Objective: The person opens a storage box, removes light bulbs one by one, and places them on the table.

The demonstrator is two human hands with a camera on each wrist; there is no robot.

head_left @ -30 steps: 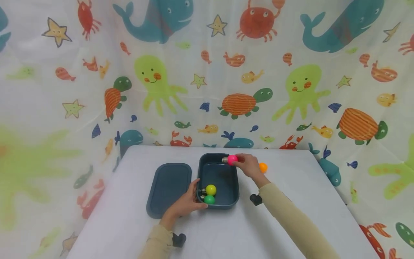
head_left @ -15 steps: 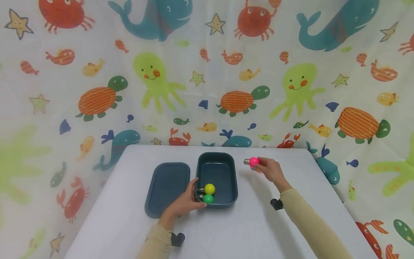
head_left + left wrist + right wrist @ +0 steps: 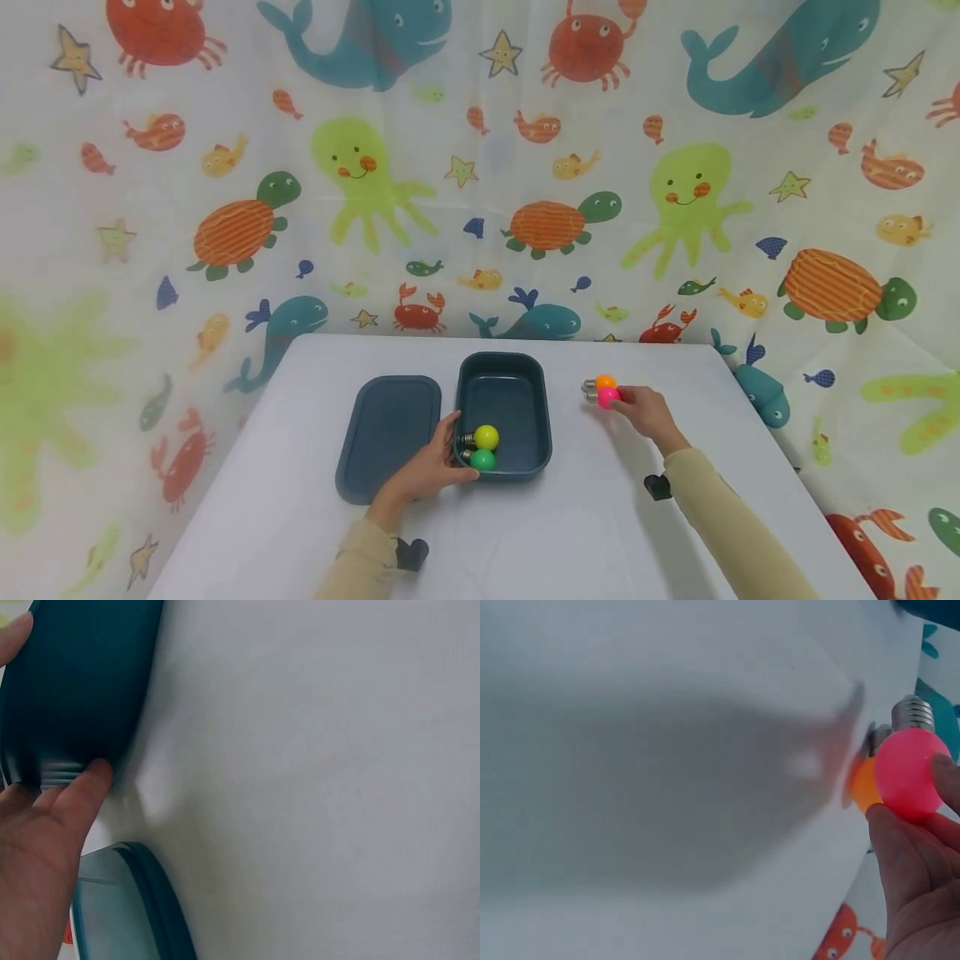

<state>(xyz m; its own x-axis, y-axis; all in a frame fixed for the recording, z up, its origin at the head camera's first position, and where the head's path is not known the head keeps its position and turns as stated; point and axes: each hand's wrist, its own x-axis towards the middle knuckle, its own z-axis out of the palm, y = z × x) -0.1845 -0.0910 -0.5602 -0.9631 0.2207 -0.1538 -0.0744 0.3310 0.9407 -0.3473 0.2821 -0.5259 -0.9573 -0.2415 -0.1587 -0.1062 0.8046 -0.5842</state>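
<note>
My right hand (image 3: 648,415) pinches a pink light bulb (image 3: 608,398) by its round globe, metal screw base pointing left. Just behind it is an orange light bulb (image 3: 604,382), partly covered by the pink one in the right wrist view. With my left hand (image 3: 431,468) I grip the near left corner of a dark blue-green plastic box (image 3: 544,417), thumb on the front and fingers along the left side. Inside that corner lie a yellow light bulb (image 3: 486,437) and a green light bulb (image 3: 483,460), both with bases toward the left wall.
A flat lid (image 3: 390,429) of the same dark colour lies on the white table (image 3: 570,533), left of the box. Behind the table hangs a curtain (image 3: 480,167) printed with sea animals. Each wrist carries a small black device.
My right hand has carried the pink bulb from over the box's far right corner rightward, then down beside the orange bulb. My left hand stays on the box.
</note>
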